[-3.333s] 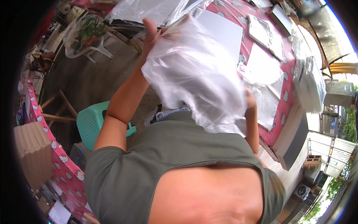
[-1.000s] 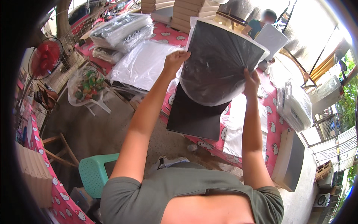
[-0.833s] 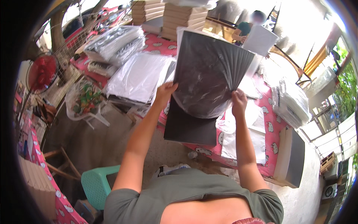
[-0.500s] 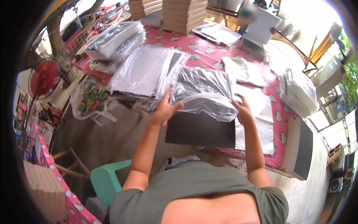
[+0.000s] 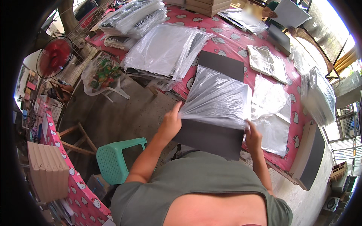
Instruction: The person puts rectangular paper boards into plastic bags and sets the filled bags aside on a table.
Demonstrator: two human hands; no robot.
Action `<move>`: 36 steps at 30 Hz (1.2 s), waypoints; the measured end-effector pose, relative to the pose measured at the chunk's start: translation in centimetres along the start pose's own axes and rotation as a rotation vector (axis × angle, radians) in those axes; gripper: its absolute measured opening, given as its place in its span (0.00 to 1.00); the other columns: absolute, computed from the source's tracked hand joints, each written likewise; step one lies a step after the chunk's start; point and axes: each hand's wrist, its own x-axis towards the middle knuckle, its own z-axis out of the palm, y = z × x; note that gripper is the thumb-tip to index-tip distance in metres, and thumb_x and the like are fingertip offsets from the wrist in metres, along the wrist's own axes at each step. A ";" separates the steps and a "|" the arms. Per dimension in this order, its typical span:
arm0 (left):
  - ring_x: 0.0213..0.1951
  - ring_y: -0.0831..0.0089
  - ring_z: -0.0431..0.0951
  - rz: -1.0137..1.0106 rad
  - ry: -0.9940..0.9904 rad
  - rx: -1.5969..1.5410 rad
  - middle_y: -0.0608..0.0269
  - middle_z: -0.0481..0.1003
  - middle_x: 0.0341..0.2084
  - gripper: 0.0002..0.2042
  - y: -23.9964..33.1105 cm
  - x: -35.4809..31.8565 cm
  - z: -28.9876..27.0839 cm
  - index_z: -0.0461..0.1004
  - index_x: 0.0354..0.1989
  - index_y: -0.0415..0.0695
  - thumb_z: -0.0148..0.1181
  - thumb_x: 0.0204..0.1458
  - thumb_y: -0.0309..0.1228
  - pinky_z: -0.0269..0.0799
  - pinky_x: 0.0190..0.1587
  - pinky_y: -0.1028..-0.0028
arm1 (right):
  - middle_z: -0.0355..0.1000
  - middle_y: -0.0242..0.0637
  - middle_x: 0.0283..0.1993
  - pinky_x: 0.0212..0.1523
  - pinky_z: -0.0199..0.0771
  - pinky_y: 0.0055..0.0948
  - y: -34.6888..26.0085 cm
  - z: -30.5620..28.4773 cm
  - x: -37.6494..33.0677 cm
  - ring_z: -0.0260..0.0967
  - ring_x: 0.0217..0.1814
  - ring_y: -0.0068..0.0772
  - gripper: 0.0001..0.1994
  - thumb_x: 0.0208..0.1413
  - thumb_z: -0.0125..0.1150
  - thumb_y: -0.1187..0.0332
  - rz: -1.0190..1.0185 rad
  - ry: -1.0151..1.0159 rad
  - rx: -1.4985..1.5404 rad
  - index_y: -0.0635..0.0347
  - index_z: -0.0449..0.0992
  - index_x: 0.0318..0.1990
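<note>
Gripping one plastic bag [image 5: 218,98], centre frame, between two stretches of dark board [image 5: 211,138], with left hand [image 5: 172,122] and right hand [image 5: 253,136] apart at near corners; slanting both forearms [image 5: 152,152] inward.

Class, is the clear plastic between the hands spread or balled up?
Spread: the clear plastic stretches from the left hand to the right hand, creases fanning out.

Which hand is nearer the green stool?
Left. The left hand holds clear plastic to the right of the green stool; the right hand holds the plastic's right side, farther from the stool.
</note>
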 end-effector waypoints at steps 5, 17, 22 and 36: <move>0.27 0.50 0.72 -0.344 -0.181 -0.065 0.39 0.68 0.24 0.24 4.0 -5.3 -2.7 0.58 0.55 0.46 0.44 0.46 0.18 0.66 0.30 0.77 | 0.69 0.41 0.22 0.21 0.65 0.27 -2.8 -1.7 -5.3 0.65 0.18 0.31 0.14 0.47 0.53 0.77 -0.125 0.015 -0.005 0.60 0.71 0.44; 0.35 0.71 0.75 -0.396 0.152 -0.445 0.53 0.66 0.48 0.18 3.9 -7.2 -3.3 0.62 0.52 0.39 0.37 0.51 0.17 0.71 0.32 0.78 | 0.65 0.31 0.16 0.16 0.61 0.16 -4.3 -5.2 -6.6 0.62 0.16 0.17 0.20 0.50 0.54 0.68 0.343 -0.219 0.765 0.58 0.61 0.52; 0.33 0.79 0.69 -1.057 0.068 -1.099 0.61 0.67 0.43 0.24 4.4 -5.5 -3.5 0.49 0.57 0.40 0.47 0.52 0.28 0.69 0.27 0.79 | 0.67 0.40 0.32 0.11 0.60 0.16 -2.3 -0.9 -4.1 0.64 0.18 0.23 0.29 0.54 0.48 0.54 0.793 -0.085 0.754 0.65 0.50 0.56; 0.15 0.62 0.70 -0.410 -0.074 -0.089 0.57 0.68 0.11 0.18 1.8 -4.5 -0.6 0.63 0.43 0.44 0.56 0.41 0.25 0.64 0.20 0.68 | 0.68 0.37 0.41 0.47 0.62 0.22 -1.1 0.0 -4.3 0.64 0.44 0.23 0.17 0.47 0.57 0.74 0.662 -0.323 0.921 0.68 0.63 0.45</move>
